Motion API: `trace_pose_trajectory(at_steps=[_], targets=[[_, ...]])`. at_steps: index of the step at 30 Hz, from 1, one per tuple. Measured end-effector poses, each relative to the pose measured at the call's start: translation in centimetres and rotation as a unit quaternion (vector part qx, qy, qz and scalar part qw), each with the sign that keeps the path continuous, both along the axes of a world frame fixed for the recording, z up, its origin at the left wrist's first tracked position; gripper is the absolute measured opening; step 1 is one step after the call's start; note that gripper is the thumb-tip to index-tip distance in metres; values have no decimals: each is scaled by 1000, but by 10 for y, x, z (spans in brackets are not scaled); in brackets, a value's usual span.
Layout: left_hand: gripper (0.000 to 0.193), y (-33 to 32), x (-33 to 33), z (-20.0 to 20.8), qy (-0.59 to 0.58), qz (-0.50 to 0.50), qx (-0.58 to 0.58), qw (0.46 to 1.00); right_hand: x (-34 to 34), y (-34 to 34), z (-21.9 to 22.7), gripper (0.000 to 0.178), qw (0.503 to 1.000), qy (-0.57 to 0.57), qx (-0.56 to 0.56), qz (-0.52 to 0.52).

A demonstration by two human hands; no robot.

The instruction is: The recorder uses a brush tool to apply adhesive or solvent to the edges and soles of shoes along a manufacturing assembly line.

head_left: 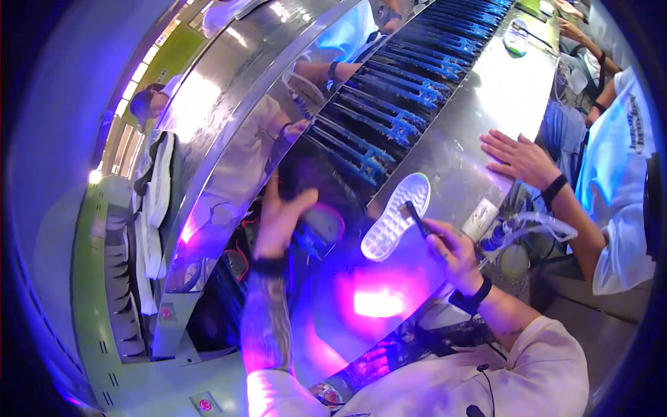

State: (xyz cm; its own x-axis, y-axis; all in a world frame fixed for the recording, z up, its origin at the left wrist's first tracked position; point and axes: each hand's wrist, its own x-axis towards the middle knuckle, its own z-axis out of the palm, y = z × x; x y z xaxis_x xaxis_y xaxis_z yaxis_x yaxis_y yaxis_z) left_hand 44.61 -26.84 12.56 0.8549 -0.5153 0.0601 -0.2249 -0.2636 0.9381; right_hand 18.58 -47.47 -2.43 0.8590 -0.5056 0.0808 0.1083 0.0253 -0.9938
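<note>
Where the brush (420,221) is held: by its handle in the right hand (455,256), the grip closed around it, likely so the bristles stay free toward the sole; whether they touch is hard to tell.
Sole (383,233): white, lying on the metal surface (445,163) just beyond that hand, gridded side up, which opens its cells to the brush; no hand pins it.
Left hand (283,221): grip open, thumb spread, beside a dark object (325,226); blur hides any contact.
White strips (160,194): stacked on edge at the left, perhaps to save room.
Co-worker's hand (521,161): flat, fingers extended over the surface, apart from the brush.
Conveyor (385,90): dark with blue bars, running alongside the surface, presumably for easy reach.
Far sole (515,35): white, green-edged, toward the surface's far end.
</note>
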Motion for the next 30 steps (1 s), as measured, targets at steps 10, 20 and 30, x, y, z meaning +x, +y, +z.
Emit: trace_pose_trajectory(at_steps=[10, 20, 30], targets=[[98, -186, 69, -100, -242, 112, 303, 915, 4, -9, 16, 30, 997, 23, -54, 50], [82, 22, 62, -124, -85, 283, 161, 942, 4, -15, 17, 31, 994, -27, -78, 74], [90, -48, 57, -102, -59, 126, 359, 923, 5, -10, 14, 31, 996, 11, -42, 80]])
